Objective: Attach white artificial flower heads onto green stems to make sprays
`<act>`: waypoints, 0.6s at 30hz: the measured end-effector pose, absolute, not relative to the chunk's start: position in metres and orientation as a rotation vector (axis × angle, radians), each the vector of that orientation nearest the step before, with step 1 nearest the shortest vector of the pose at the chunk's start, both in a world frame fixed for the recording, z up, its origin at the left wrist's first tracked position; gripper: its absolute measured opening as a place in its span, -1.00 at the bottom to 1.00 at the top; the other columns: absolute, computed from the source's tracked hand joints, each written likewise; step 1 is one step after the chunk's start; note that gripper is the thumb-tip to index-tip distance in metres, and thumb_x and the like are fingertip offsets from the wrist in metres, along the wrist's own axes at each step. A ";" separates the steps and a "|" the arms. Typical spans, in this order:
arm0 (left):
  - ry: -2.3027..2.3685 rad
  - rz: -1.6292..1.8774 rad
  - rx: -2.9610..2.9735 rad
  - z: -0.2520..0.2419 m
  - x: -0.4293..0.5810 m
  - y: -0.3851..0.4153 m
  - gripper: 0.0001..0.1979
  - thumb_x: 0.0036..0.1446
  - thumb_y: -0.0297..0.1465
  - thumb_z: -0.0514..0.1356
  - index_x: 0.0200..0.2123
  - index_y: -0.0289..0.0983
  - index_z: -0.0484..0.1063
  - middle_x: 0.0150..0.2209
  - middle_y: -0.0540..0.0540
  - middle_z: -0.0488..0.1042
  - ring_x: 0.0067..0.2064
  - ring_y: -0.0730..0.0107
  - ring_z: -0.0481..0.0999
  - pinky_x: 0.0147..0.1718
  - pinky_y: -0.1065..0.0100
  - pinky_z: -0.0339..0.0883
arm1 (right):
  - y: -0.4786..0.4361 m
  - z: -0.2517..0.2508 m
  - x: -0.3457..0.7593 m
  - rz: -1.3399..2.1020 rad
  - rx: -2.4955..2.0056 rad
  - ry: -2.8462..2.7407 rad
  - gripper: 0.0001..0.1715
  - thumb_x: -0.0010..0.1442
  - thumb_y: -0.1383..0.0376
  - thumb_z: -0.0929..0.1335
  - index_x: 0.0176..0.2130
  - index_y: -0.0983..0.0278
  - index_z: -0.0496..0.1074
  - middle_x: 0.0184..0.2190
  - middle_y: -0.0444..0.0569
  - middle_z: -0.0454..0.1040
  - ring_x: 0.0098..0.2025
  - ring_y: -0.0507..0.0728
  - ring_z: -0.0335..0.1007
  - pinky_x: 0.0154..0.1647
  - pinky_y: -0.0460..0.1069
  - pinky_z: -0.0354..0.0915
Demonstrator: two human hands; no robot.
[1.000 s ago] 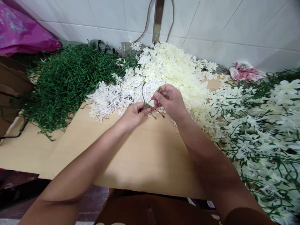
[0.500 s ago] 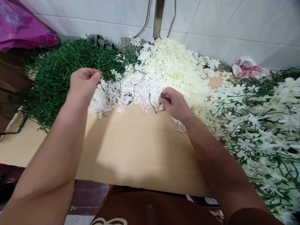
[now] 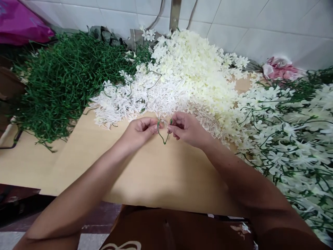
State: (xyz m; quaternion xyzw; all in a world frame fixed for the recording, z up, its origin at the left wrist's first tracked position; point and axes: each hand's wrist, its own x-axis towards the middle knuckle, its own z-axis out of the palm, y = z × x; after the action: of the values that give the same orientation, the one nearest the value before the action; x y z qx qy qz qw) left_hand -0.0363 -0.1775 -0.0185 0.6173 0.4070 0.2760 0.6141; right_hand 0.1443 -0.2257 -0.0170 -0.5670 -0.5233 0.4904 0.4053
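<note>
A thin green plastic flower stem [image 3: 164,142], bent into a V, hangs between my hands above the table. My right hand [image 3: 188,129] pinches one end of it between thumb and fingers. My left hand [image 3: 143,131] is closed in a pinch at the other tip, close beside the right. White stamen pieces [image 3: 166,91] lie heaped just behind both hands, and some show between the fingertips. Cream-white artificial petals [image 3: 195,66] are piled behind them.
A big tangle of green stems [image 3: 67,76] covers the table's [image 3: 145,177] left back. Assembled white flowers [image 3: 281,152] with green stems spread over the right side. A pink-and-white plastic bag [image 3: 282,69] and a magenta bag [image 3: 23,24] lie near the tiled wall.
My left hand has moved from the green stem heap to the right and toward me, meeting my right hand. The right hand has come slightly nearer me with the bent stem.
</note>
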 end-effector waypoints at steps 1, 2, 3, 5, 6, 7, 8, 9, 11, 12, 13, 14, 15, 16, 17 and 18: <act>0.915 0.618 1.421 -0.021 -0.037 -0.178 -0.66 -0.11 -0.10 0.37 -0.46 -0.28 0.54 -0.47 -0.06 0.49 -0.40 0.44 0.39 -0.37 0.41 0.26 | -0.227 -0.018 0.145 1.235 -1.457 -1.337 -0.81 0.09 0.44 0.38 -0.46 0.26 0.28 -0.57 -0.17 0.45 -0.63 -0.09 0.27 -0.61 -0.14 0.25; 0.888 0.604 1.417 -0.023 -0.039 -0.179 -0.64 -0.07 -0.07 0.34 -0.45 -0.28 0.55 -0.46 -0.07 0.49 -0.39 0.43 0.39 -0.35 0.40 0.27 | -0.228 -0.019 0.146 1.234 -1.488 -1.336 -0.81 0.09 0.44 0.38 -0.47 0.26 0.28 -0.57 -0.17 0.45 -0.64 -0.09 0.27 -0.62 -0.14 0.25; 0.861 0.593 1.410 -0.024 -0.041 -0.179 -0.61 -0.03 -0.04 0.30 -0.43 -0.28 0.55 -0.43 -0.09 0.50 -0.37 0.41 0.40 -0.33 0.39 0.28 | -0.229 -0.021 0.146 1.238 -1.520 -1.318 -0.81 0.10 0.43 0.37 -0.47 0.26 0.27 -0.58 -0.17 0.44 -0.64 -0.08 0.27 -0.63 -0.13 0.26; 0.826 0.589 1.391 -0.026 -0.043 -0.182 -0.56 0.00 0.02 0.26 -0.39 -0.28 0.55 -0.38 -0.12 0.51 -0.35 0.39 0.40 -0.30 0.37 0.29 | -0.230 -0.026 0.146 1.247 -1.574 -1.248 -0.80 0.11 0.40 0.37 -0.46 0.25 0.25 -0.58 -0.16 0.43 -0.64 -0.06 0.29 -0.63 -0.11 0.28; 0.829 0.597 1.381 -0.027 -0.043 -0.183 -0.56 -0.02 0.02 0.27 -0.39 -0.28 0.53 -0.38 -0.11 0.50 -0.35 0.40 0.39 -0.31 0.37 0.28 | -0.230 -0.028 0.145 1.256 -1.585 -1.218 -0.80 0.12 0.38 0.37 -0.45 0.24 0.24 -0.58 -0.16 0.43 -0.63 -0.05 0.29 -0.63 -0.10 0.29; 0.841 0.602 1.378 -0.028 -0.044 -0.183 -0.57 -0.04 0.00 0.29 -0.41 -0.28 0.50 -0.40 -0.08 0.47 -0.38 0.42 0.37 -0.35 0.39 0.26 | -0.231 -0.029 0.145 1.275 -1.581 -1.207 -0.79 0.12 0.36 0.38 -0.45 0.24 0.23 -0.58 -0.17 0.43 -0.63 -0.05 0.29 -0.62 -0.10 0.29; 0.857 0.604 1.385 -0.029 -0.044 -0.184 -0.60 -0.06 -0.03 0.32 -0.44 -0.28 0.46 -0.45 -0.04 0.42 -0.41 0.46 0.33 -0.39 0.41 0.22 | -0.232 -0.030 0.145 1.302 -1.566 -1.226 -0.77 0.10 0.33 0.39 -0.45 0.24 0.23 -0.59 -0.18 0.41 -0.62 -0.04 0.29 -0.61 -0.10 0.29; 0.870 0.598 1.403 -0.030 -0.044 -0.183 -0.62 -0.06 -0.07 0.33 -0.47 -0.28 0.42 -0.50 0.00 0.36 -0.46 0.49 0.27 -0.44 0.43 0.17 | -0.233 -0.029 0.146 1.334 -1.543 -1.284 -0.76 0.09 0.31 0.41 -0.45 0.24 0.24 -0.59 -0.19 0.39 -0.61 -0.04 0.28 -0.59 -0.10 0.29; 0.876 0.545 1.466 -0.031 -0.047 -0.181 -0.66 -0.02 -0.13 0.31 -0.50 -0.28 0.35 -0.56 0.06 0.23 -0.52 0.55 0.16 -0.51 0.45 0.06 | -0.233 -0.023 0.151 1.381 -1.502 -1.508 -0.79 0.05 0.30 0.44 -0.43 0.26 0.30 -0.58 -0.20 0.36 -0.56 -0.03 0.29 -0.53 -0.10 0.26; 0.868 0.495 1.507 -0.031 -0.049 -0.180 -0.68 0.00 -0.16 0.28 -0.49 -0.28 0.34 -0.57 0.08 0.20 -0.53 0.56 0.12 -0.52 0.45 0.03 | -0.232 -0.019 0.155 1.385 -1.494 -1.652 -0.83 0.05 0.31 0.43 -0.41 0.28 0.34 -0.56 -0.19 0.36 -0.53 -0.03 0.29 -0.50 -0.10 0.25; 0.859 0.441 1.548 -0.031 -0.052 -0.179 -0.70 0.03 -0.18 0.25 -0.49 -0.29 0.33 -0.57 0.08 0.18 -0.53 0.56 0.11 -0.53 0.45 0.01 | -0.230 -0.014 0.158 1.364 -1.503 -1.790 -0.89 0.07 0.34 0.41 -0.39 0.29 0.38 -0.53 -0.17 0.38 -0.50 -0.03 0.29 -0.46 -0.09 0.23; 0.855 0.387 1.588 -0.032 -0.056 -0.177 -0.72 0.05 -0.20 0.23 -0.48 -0.29 0.32 -0.56 0.08 0.17 -0.52 0.56 0.11 -0.52 0.45 0.01 | -0.227 -0.008 0.161 1.320 -1.530 -1.898 -0.96 0.10 0.37 0.38 -0.37 0.31 0.41 -0.50 -0.16 0.40 -0.47 -0.03 0.29 -0.43 -0.09 0.22; 0.854 0.342 1.629 -0.033 -0.059 -0.176 -0.73 0.07 -0.21 0.20 -0.49 -0.29 0.30 -0.56 0.07 0.17 -0.52 0.55 0.12 -0.52 0.45 0.02 | -0.223 -0.004 0.163 1.249 -1.577 -1.957 -0.97 0.13 0.40 0.35 -0.35 0.32 0.43 -0.48 -0.14 0.42 -0.45 -0.03 0.29 -0.39 -0.09 0.21; 0.858 0.313 1.673 -0.034 -0.062 -0.175 -0.74 0.09 -0.23 0.17 -0.49 -0.28 0.29 -0.55 0.07 0.16 -0.51 0.54 0.13 -0.51 0.44 0.03 | -0.217 -0.001 0.162 1.152 -1.638 -1.971 -0.91 0.16 0.42 0.31 -0.33 0.33 0.44 -0.46 -0.12 0.44 -0.42 -0.02 0.30 -0.35 -0.08 0.20; 0.865 0.301 1.723 -0.036 -0.065 -0.174 -0.74 0.11 -0.24 0.15 -0.50 -0.28 0.27 -0.55 0.07 0.16 -0.50 0.53 0.13 -0.51 0.43 0.04 | -0.211 0.000 0.158 1.038 -1.695 -1.957 -0.87 0.18 0.44 0.29 -0.31 0.33 0.45 -0.43 -0.10 0.46 -0.39 -0.01 0.31 -0.32 -0.07 0.20; 0.876 0.303 1.782 -0.039 -0.067 -0.174 -0.75 0.12 -0.25 0.13 -0.50 -0.27 0.26 -0.55 0.06 0.16 -0.50 0.52 0.14 -0.50 0.43 0.05 | -0.204 -0.001 0.152 0.918 -1.738 -1.939 -0.86 0.19 0.45 0.29 -0.30 0.34 0.46 -0.39 -0.07 0.48 -0.35 0.01 0.33 -0.28 -0.06 0.20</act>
State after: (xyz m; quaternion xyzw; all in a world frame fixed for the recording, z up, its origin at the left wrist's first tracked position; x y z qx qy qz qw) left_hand -0.0673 -0.1737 -0.0387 0.7485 0.3679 0.1274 0.5369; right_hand 0.1519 -0.2044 -0.0011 -0.6182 -0.6895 0.3264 0.1892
